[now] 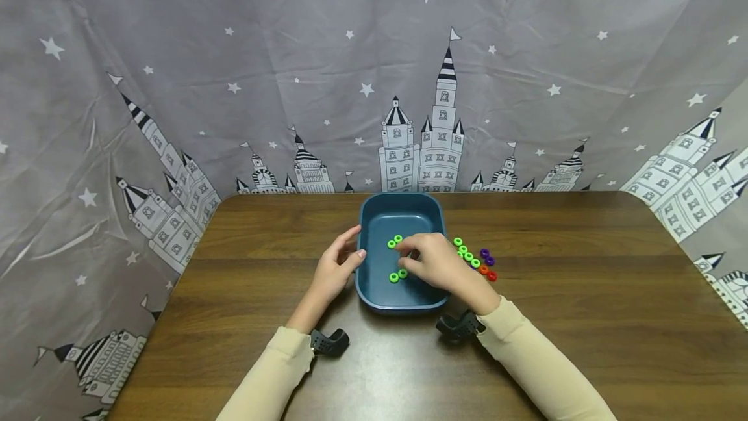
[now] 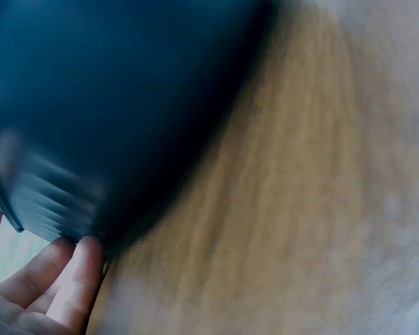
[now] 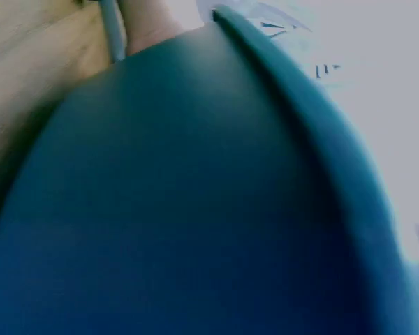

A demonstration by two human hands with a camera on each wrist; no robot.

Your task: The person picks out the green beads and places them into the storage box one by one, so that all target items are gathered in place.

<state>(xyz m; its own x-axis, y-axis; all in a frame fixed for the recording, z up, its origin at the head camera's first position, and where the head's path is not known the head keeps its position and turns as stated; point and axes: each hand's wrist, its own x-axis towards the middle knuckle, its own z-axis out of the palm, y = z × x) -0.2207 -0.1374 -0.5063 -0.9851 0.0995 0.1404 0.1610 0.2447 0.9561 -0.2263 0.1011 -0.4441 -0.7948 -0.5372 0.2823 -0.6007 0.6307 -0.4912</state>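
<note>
Left: a grey curtain (image 1: 175,38) printed with castles rose behind the desk (image 1: 280,232). The left hand (image 1: 336,266) lay along the near-left side of the blue tray (image 1: 400,307), fingers extended against its outer wall, thumb at the rim. The tray appeared stiff and light, best steadied by that rim.

Centre: in the tray lay two upper green rings (image 1: 392,244) and two lower green rings (image 1: 402,274), probably light, hard, smooth and apt to roll, best pinched across the outer edge. The right hand (image 1: 431,262) arched above them, thumb and forefinger bent with a narrow gap; whether it held a ring could not be told.

Right: loose green rings (image 1: 469,256) lay on the desk beside the tray, with an orange ring (image 1: 483,270), purple rings (image 1: 485,253) and a red ring (image 1: 493,276) near. The tray's right wall stood between, and the right hand partly hid this cluster.
</note>
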